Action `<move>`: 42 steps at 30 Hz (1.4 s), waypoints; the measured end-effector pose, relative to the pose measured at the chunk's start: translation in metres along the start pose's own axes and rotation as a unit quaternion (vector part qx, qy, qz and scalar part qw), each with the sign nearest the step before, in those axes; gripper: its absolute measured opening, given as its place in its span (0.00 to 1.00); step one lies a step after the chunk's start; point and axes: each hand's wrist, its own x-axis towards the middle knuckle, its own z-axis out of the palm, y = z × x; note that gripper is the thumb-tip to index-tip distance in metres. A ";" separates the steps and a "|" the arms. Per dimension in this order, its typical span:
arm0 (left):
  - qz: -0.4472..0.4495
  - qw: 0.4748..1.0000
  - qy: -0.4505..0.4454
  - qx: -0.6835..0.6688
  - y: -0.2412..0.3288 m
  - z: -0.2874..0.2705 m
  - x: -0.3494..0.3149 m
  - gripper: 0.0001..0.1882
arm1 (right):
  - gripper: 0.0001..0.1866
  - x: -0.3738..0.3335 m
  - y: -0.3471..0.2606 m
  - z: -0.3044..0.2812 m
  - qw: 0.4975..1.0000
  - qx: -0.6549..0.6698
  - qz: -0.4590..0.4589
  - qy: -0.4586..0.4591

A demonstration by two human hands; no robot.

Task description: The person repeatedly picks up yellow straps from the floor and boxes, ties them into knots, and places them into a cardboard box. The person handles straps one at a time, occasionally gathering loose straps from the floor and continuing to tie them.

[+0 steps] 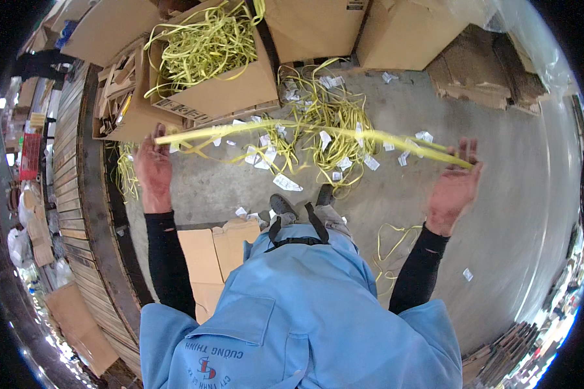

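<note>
A yellow plastic strap (pixel 266 123) stretches across in front of me at about chest width, bowed slightly upward and blurred in places. Its left end is gripped by my left hand (pixel 154 175), the fingers closed round it. On the other side my right hand (pixel 451 194) pinches the strap between thumb and fingers. Below and beyond it, a tangled pile of the same yellow straps (pixel 340 139) lies on the floor among scraps of white paper (pixel 287 183). Further back, a cardboard box (pixel 220 97) is heaped with more yellow straps (pixel 207 48).
Tall cardboard boxes (pixel 315 26) stand at the back, with flattened cardboard (pixel 480 68) at the right. A box of cardboard pieces (pixel 120 87) sits at the left beside a slatted wooden platform (pixel 71 175). Cardboard sheets (pixel 207 256) and a loose strap (pixel 392 243) lie near my feet.
</note>
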 end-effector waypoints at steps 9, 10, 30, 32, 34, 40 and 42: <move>0.242 0.917 0.073 0.308 0.066 -0.081 0.108 0.20 | 0.18 0.037 -0.056 -0.137 0.978 0.202 0.036 0.039; 0.239 0.926 0.091 0.277 0.061 -0.102 0.123 0.20 | 0.18 0.037 -0.061 -0.154 0.975 0.210 0.036 0.062; -0.545 0.743 -0.342 0.186 -0.270 0.167 -0.192 0.14 | 0.21 -0.210 0.109 -0.099 0.895 -0.289 0.270 -0.207; -0.570 0.777 -0.228 0.137 -0.287 0.177 -0.184 0.09 | 0.22 -0.209 0.114 -0.124 0.853 -0.351 0.279 -0.268; -0.579 0.783 -0.201 0.109 -0.309 0.181 -0.175 0.12 | 0.22 -0.214 0.126 -0.146 0.873 -0.315 0.273 -0.252; -0.477 0.830 -0.228 0.178 -0.368 0.192 -0.192 0.15 | 0.21 -0.226 0.156 -0.251 0.892 -0.251 0.301 -0.227; -0.433 0.852 -0.186 0.229 -0.391 0.196 -0.215 0.17 | 0.21 -0.222 0.166 -0.301 0.915 -0.219 0.271 -0.204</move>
